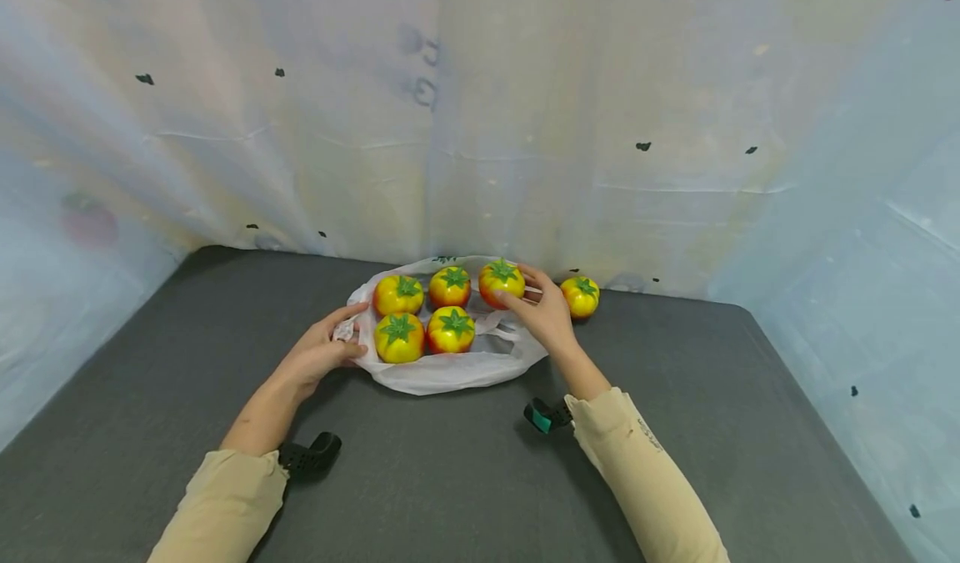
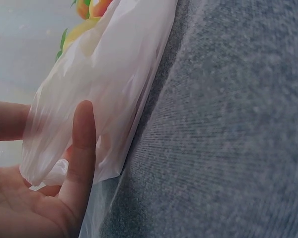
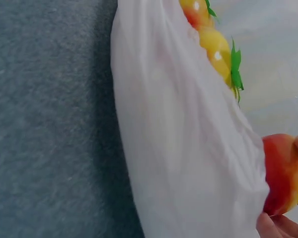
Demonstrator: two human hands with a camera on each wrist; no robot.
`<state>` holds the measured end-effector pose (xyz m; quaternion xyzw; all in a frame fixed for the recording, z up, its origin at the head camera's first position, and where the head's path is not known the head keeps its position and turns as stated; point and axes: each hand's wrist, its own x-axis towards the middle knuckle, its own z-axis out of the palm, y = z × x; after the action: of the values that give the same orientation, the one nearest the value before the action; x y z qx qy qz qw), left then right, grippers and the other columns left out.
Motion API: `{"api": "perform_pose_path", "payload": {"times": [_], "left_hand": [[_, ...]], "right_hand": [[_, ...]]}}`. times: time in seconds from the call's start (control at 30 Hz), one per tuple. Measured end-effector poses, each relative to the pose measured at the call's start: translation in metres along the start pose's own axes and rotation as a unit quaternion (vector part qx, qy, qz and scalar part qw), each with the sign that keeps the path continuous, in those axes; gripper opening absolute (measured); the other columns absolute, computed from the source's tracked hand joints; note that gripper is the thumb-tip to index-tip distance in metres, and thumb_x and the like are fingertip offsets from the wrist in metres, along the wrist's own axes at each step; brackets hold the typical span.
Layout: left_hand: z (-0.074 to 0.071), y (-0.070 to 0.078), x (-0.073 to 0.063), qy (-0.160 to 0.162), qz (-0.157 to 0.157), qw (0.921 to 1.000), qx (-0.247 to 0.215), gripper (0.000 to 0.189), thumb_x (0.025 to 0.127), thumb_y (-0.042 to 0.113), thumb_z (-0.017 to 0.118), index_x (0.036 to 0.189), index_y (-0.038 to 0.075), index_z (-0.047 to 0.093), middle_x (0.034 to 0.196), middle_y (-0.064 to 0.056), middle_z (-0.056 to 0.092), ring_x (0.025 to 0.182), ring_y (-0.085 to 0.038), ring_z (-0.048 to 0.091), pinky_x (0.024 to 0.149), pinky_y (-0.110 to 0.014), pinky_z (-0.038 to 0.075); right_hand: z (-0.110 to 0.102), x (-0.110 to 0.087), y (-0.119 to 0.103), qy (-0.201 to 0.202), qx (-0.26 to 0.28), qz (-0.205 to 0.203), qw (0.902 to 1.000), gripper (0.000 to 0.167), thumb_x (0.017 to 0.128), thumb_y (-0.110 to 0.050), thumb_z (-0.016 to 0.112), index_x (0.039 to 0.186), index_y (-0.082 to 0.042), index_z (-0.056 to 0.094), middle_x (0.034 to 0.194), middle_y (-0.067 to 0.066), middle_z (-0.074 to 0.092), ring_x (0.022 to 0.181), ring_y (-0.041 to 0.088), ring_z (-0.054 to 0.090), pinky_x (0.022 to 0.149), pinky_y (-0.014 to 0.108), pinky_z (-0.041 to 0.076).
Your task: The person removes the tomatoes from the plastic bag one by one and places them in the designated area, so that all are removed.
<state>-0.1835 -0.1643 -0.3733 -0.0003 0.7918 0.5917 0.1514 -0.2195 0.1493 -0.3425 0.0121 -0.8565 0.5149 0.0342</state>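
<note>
A white plastic bag [image 1: 442,374] lies spread on the dark table with its mouth facing up. Inside it sit several yellow-and-red tomatoes, one of them a front-left tomato [image 1: 399,338] with a green leafy top. My left hand [image 1: 318,354] holds the bag's left end, thumb on the near side and fingers on the far side; the bag's crumpled film [image 2: 59,129] shows between them. With its thumb and fingers my right hand [image 1: 546,309] grips another tomato [image 1: 501,281] over the bag's back right part. The right wrist view shows this tomato [image 3: 283,173] at the bag's rim.
One more tomato [image 1: 580,297] stands outside the bag, just right of my right hand, near the table's back edge. The dark grey table [image 1: 435,480] is bordered by a pale hanging sheet [image 1: 510,129] behind and at both sides.
</note>
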Motion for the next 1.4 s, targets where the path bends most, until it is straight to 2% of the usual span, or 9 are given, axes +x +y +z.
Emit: {"api": "perform_pose_path", "payload": {"times": [0.53,0.8,1.03,1.4], "left_hand": [[-0.001,-0.003,0.001,-0.004,0.000,1.0000,0.000,0.073,0.089,0.005,0.056,0.153,0.010,0.021,0.153,-0.024,0.013,0.093,-0.018,0.049,0.073,-0.021,0.049],[-0.001,-0.003,0.001,-0.003,-0.001,1.0000,0.001,0.073,0.088,0.005,0.056,0.153,0.009,0.021,0.151,-0.024,0.016,0.094,-0.019,0.049,0.073,-0.022,0.049],[-0.001,-0.003,0.001,-0.006,-0.003,1.0000,0.007,0.074,0.089,0.006,0.056,0.153,0.011,0.021,0.151,-0.024,0.016,0.099,-0.023,0.047,0.074,-0.023,0.048],[-0.001,-0.004,0.002,0.000,-0.005,1.0000,0.006,0.075,0.088,0.005,0.058,0.153,0.011,0.022,0.151,-0.024,0.018,0.102,-0.025,0.047,0.073,-0.022,0.049]], "right_hand": [[-0.024,-0.020,0.004,-0.003,0.023,-0.040,0.9989,0.060,0.088,-0.025,0.069,0.142,-0.013,0.045,0.140,0.015,0.047,0.124,0.032,0.051,0.102,0.044,0.043],[-0.038,-0.026,0.006,0.005,0.024,-0.040,0.9989,0.060,0.087,-0.022,0.070,0.141,-0.013,0.046,0.140,0.017,0.047,0.123,0.031,0.053,0.100,0.043,0.045],[-0.051,-0.029,0.014,0.016,0.018,-0.039,0.9990,0.063,0.087,-0.025,0.071,0.143,-0.012,0.044,0.140,0.017,0.047,0.123,0.033,0.053,0.100,0.044,0.044],[-0.073,-0.036,0.020,0.042,-0.018,-0.025,0.9986,0.062,0.087,-0.028,0.070,0.142,-0.015,0.045,0.140,0.015,0.048,0.120,0.031,0.056,0.095,0.044,0.048]]}}
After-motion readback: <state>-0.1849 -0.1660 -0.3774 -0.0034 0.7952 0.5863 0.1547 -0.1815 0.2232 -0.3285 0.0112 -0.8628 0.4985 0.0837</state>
